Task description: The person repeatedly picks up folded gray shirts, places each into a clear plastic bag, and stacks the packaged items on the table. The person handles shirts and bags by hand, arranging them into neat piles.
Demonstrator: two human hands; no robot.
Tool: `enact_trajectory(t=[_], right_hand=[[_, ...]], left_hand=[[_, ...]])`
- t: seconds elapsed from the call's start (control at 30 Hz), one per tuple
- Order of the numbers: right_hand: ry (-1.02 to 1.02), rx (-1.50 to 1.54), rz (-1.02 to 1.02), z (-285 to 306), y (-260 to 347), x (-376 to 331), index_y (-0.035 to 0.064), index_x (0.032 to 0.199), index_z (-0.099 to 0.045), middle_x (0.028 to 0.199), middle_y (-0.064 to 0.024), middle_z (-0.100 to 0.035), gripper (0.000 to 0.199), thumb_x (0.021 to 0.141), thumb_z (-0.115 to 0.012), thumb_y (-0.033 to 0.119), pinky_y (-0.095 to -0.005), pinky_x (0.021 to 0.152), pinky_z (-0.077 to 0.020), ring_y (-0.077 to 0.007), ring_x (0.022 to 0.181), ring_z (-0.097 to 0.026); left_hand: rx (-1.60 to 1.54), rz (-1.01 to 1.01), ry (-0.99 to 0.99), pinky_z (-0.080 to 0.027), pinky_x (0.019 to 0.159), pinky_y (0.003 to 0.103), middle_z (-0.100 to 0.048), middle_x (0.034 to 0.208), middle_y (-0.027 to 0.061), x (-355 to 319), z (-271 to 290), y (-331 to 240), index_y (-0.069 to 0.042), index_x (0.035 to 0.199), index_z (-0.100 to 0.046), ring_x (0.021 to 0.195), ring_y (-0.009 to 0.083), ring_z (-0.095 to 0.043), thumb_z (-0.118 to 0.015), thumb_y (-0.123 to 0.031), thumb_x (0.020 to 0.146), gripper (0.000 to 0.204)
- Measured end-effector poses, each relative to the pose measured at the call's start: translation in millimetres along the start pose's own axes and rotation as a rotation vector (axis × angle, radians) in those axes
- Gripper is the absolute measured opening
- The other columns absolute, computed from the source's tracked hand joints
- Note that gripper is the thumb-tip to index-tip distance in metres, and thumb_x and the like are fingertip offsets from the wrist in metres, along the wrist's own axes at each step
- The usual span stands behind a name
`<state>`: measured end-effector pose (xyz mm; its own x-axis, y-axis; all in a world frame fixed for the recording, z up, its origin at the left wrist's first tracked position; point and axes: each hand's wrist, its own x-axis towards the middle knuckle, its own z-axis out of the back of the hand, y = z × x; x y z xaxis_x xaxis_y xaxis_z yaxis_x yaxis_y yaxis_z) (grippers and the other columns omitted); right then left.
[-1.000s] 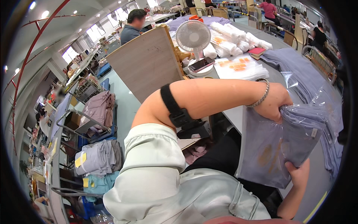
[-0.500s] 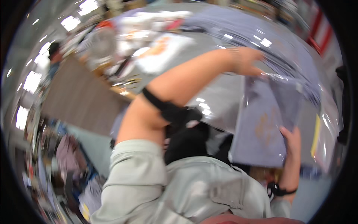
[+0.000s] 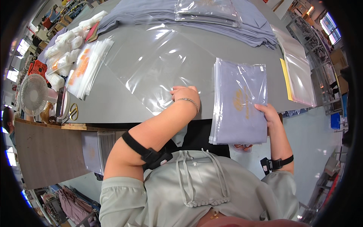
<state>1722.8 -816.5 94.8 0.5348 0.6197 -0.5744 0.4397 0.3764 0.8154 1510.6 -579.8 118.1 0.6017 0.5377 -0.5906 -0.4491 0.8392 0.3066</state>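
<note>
A stack of folded grey-lavender cloths in clear plastic bags (image 3: 242,109), with a gold print on the top one, stands tilted at the table's near edge. My right hand (image 3: 269,115) grips its right edge, thumb across the front and the other fingers hidden behind. To the left, a flat clear plastic bag (image 3: 159,68) lies on the grey table (image 3: 140,115). My left hand (image 3: 186,96) rests by that bag's near right edge, fingers curled in. Whether anything is pinched in them is hidden.
Grey-lavender cloths (image 3: 151,13) are piled at the far side, with bagged ones (image 3: 208,11) on top. At the left are white plastic bags (image 3: 89,68), a fan (image 3: 33,94) and scissors (image 3: 72,112). Clear sleeves (image 3: 298,64) lie at the right edge.
My left hand has left the top edge of the bagged cloths and moved left to the flat clear bag. My right hand still grips the stack. The view has turned.
</note>
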Motion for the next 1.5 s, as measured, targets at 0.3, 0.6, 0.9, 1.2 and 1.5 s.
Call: enact_trajectory(t=[0.3,0.6,0.9,1.2,1.5], right_hand=[[0.050,-0.003,-0.052,-5,-6,-19,-0.0044,0.120,-0.051,0.109,-0.0180,-0.060,0.059,0.070,-0.074,0.016,-0.0452,0.083,-0.0493,-0.0300,0.096,-0.060],[0.062,-0.008,-0.038,-15,-12,-35,-0.0039,0.118,-0.053,0.103,-0.0170,-0.062,0.056,0.070,-0.074,0.016,-0.0440,0.082,-0.0495,-0.0285,0.090,-0.062],[0.148,0.046,-0.054,-42,1,-12,-0.0032,0.115,-0.056,0.103,-0.0167,-0.063,0.049,0.072,-0.073,0.015,-0.0410,0.079,-0.0510,-0.0265,0.090,-0.063],[0.106,0.285,-0.092,-100,31,57,-0.0012,0.105,-0.061,0.097,-0.0156,-0.065,0.035,0.079,-0.067,0.021,-0.0397,0.073,-0.0540,-0.0268,0.082,-0.065],[0.247,0.520,-0.108,-134,33,67,0.0002,0.105,-0.061,0.095,-0.0141,-0.065,0.037,0.082,-0.064,0.030,-0.0367,0.071,-0.0529,-0.0254,0.078,-0.065]], left_hand=[[-0.142,-0.228,-0.126,-0.045,0.090,0.039,-0.052,0.120,0.0202,3,8,19,0.003,0.117,-0.054,0.113,0.0318,-0.050,-0.060,-0.015,0.077,0.045],[-0.377,0.002,-0.286,-0.053,0.079,0.040,-0.059,0.119,0.0150,36,17,3,-0.004,0.107,-0.066,0.103,0.0336,-0.060,-0.055,-0.016,0.081,0.030],[-0.639,-0.011,-0.934,-0.043,0.090,0.043,-0.051,0.124,0.0207,36,-3,30,-0.007,0.117,-0.053,0.106,0.0374,-0.053,-0.052,-0.016,0.085,0.033],[-0.760,0.002,-0.781,-0.019,0.111,0.048,-0.024,0.145,0.0244,6,-86,42,-0.002,0.141,-0.025,0.134,0.0372,-0.025,-0.062,-0.018,0.080,0.073],[-0.758,0.021,-1.040,-0.034,0.097,0.047,-0.048,0.119,0.0178,-10,-106,55,-0.001,0.106,-0.054,0.113,0.0352,-0.045,-0.068,-0.006,0.068,0.041]])
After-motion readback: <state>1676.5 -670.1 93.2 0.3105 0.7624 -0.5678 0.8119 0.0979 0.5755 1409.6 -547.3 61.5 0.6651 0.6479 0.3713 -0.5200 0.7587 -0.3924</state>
